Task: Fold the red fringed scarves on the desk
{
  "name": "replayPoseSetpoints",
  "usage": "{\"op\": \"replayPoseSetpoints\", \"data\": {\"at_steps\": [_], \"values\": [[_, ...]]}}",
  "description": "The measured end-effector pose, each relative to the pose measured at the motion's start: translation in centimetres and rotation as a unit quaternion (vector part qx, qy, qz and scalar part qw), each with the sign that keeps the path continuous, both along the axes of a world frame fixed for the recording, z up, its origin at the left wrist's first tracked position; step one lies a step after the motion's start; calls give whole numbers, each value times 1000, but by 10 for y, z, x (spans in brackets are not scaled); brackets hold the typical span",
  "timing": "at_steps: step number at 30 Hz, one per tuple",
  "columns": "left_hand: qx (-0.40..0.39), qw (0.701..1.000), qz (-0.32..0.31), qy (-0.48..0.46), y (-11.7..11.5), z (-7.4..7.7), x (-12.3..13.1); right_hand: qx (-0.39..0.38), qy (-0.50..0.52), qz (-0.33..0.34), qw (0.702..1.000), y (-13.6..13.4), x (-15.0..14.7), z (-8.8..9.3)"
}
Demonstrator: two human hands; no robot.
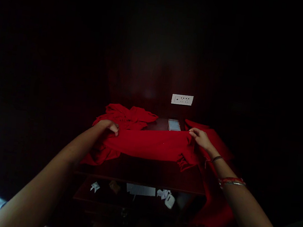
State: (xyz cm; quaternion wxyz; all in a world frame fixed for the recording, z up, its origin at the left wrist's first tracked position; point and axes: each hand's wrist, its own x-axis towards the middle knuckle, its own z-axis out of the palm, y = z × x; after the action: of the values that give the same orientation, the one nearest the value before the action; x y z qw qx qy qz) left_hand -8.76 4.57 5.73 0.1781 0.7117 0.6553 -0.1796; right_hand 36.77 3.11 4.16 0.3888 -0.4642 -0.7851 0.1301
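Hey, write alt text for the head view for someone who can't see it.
A person's left hand and right hand hold red cloth stretched over a dark table, with a white socket on the wall behind.

No legible text, labels or numbers; pixelated rectangle [174, 125], paper sheet [141, 190] too dim to read

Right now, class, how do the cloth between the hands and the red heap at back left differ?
The held cloth is drawn out fairly flat; the heap is bunched and creased. The held cloth runs from left hand to right hand; the heap lies on the table beyond the left hand. Both are red.
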Motion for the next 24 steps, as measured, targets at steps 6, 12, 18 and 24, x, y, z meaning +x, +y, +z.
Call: {"op": "replayPoseSetpoints", "data": {"at_steps": [6, 12, 18, 24], "values": [[43, 998, -33, 18, -8, 11, -1, 7, -5, 1, 1000, -7, -4, 5], [210, 966, -151, 26, -33, 49, -15, 10, -2, -10, 1000, -2, 0, -1], [317, 941, -116, 6, -74, 68, -50, 19, -14, -9, 1000, 1, 1, -5], [228, 965, -126, 12, -90, 63, -66, 34, -55, 15, 998, -4, -5, -1]]}}
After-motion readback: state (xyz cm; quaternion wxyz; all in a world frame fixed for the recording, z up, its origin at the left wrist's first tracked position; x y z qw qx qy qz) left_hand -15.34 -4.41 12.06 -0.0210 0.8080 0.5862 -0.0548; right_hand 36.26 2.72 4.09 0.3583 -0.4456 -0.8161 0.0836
